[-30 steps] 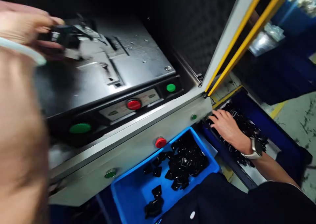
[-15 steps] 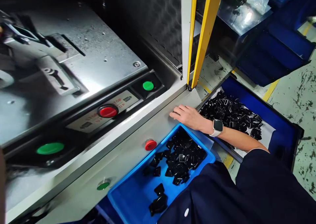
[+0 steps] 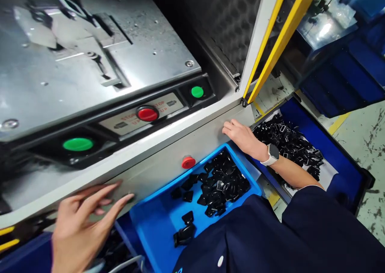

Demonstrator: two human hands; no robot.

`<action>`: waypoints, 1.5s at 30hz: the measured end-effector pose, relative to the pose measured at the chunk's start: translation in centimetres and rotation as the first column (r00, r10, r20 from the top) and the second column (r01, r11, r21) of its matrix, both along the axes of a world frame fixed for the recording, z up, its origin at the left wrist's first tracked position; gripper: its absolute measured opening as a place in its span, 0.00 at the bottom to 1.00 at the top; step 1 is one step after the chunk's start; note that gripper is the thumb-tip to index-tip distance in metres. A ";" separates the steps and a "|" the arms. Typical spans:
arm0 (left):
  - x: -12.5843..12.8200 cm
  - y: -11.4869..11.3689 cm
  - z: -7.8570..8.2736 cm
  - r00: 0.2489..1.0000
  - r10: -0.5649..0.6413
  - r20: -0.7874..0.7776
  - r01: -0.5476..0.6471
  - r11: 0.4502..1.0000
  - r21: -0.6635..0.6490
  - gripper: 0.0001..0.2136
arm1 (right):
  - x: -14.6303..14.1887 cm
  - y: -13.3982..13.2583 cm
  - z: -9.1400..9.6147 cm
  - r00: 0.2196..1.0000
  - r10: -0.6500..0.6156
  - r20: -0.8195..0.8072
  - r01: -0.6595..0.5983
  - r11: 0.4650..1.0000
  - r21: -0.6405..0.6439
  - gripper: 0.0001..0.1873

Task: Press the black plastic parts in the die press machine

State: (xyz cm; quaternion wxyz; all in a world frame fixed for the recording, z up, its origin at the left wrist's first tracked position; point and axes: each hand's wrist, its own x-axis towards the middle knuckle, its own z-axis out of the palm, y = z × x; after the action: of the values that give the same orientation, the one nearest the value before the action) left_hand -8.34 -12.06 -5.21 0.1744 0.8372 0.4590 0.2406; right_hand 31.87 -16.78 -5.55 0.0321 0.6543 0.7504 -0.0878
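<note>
My left hand (image 3: 87, 221) is in front of the machine's front panel (image 3: 162, 164), fingers spread and nothing held. Its thumb tip lies by the green button on that panel, which is mostly hidden. Farther right, my right hand (image 3: 240, 134), wearing a watch (image 3: 273, 152), rests at the panel's right part. Its fingers are loosely bent, with nothing visible in them. Between the hands, a blue bin (image 3: 159, 229) holds many glossy black plastic parts (image 3: 225, 180). A red button (image 3: 188, 162) projects from the panel above the bin.
A metal plate with a fixture (image 3: 69, 32) lies inside the machine. Along its edge are two green buttons (image 3: 78, 144) and a red stop button (image 3: 147, 113). A yellow-edged frame post (image 3: 270, 40) rises at right. A dark blue tray (image 3: 345, 164) of black parts sits beyond my right arm.
My left hand has come into view from the left and reached the front panel. My right hand stays at the panel, its fingers slightly more bent. The camera view has shifted.
</note>
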 end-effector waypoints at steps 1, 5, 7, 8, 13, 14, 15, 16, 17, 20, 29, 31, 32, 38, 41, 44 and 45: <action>-0.3 0.1 -1.0 1.000 0.005 -0.010 -0.005 0.999 0.032 0.27 | 0.1 0.1 0.0 1.000 -0.001 -0.008 0.001 1.000 0.007 0.13; -2.1 1.1 -3.4 0.997 -0.070 -0.031 0.071 0.996 0.045 0.24 | 0.7 0.4 -0.3 0.997 0.018 -0.077 -0.015 0.999 0.044 0.13; -2.8 1.2 -3.8 0.997 -0.069 -0.031 0.070 0.997 0.026 0.21 | 1.2 0.5 -0.6 0.991 0.022 -0.131 -0.013 0.997 0.070 0.15; -3.0 1.1 -4.0 0.999 -0.042 -0.035 0.042 0.999 0.024 0.19 | 1.5 0.6 -0.8 0.988 0.022 -0.153 -0.009 0.996 0.085 0.17; -2.8 0.5 -4.8 0.987 0.131 -0.099 -0.132 0.991 -0.012 0.17 | 3.1 1.5 -1.9 0.977 0.089 -0.194 -0.058 0.986 0.158 0.19; -2.7 0.5 -5.0 0.985 0.141 -0.100 -0.145 0.989 -0.026 0.18 | 3.3 1.5 -2.0 0.975 0.096 -0.200 -0.061 0.983 0.171 0.19; -2.7 0.3 -5.0 0.985 0.145 -0.092 -0.149 0.988 -0.039 0.18 | 3.4 1.5 -2.0 0.975 0.096 -0.202 -0.059 0.982 0.180 0.18; -2.8 0.2 -5.1 0.986 0.146 -0.076 -0.149 0.988 -0.048 0.19 | 3.4 1.2 -1.9 0.976 0.089 -0.197 -0.052 0.982 0.184 0.17; -2.9 -0.2 -5.0 0.988 0.146 -0.055 -0.149 0.987 -0.053 0.19 | 3.3 0.9 -1.7 0.981 0.080 -0.179 -0.046 0.982 0.184 0.18; -3.7 -2.0 -4.8 0.977 0.215 -0.002 -0.215 0.975 -0.049 0.17 | 2.2 -0.5 -1.4 0.992 0.077 -0.099 -0.053 0.973 0.227 0.19; -9.0 -12.8 -6.4 0.746 0.666 0.015 -0.659 0.741 -0.129 0.13 | -14.1 -6.5 -7.3 0.630 0.708 -0.320 -0.752 0.659 -0.022 0.10; -10.2 -15.4 -7.0 0.698 0.715 -0.025 -0.710 0.688 -0.147 0.15 | -18.2 -7.1 -9.3 0.474 0.820 -0.322 -0.873 0.486 -0.048 0.11; -10.8 -16.7 -7.3 0.677 0.734 -0.044 -0.731 0.664 -0.157 0.15 | -19.7 -7.0 -10.2 0.393 0.864 -0.317 -0.914 0.403 -0.034 0.13; -13.0 -23.5 -9.0 0.562 0.818 -0.125 -0.819 0.529 -0.222 0.16 | -21.1 -4.6 -12.7 0.214 0.954 -0.210 -0.976 0.204 -0.071 0.25; -13.6 -25.8 -10.6 0.523 0.838 -0.156 -0.839 0.474 -0.267 0.17 | -18.8 -4.4 -12.3 0.244 0.950 -0.193 -0.968 0.228 -0.100 0.23; -14.2 -27.3 -13.0 0.505 0.847 -0.166 -0.834 0.430 -0.345 0.19 | -15.8 -4.8 -11.9 0.296 0.933 -0.205 -0.953 0.275 -0.124 0.22; -14.3 -27.7 -13.9 0.504 0.848 -0.162 -0.825 0.418 -0.379 0.19 | -14.8 -4.9 -11.7 0.321 0.924 -0.207 -0.945 0.298 -0.135 0.22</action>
State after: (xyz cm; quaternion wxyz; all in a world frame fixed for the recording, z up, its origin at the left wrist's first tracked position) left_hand -22.68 -39.78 -19.10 0.2148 0.4333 0.8482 0.2161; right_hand 17.09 -21.68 -17.24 0.1193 0.0828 0.9750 -0.1683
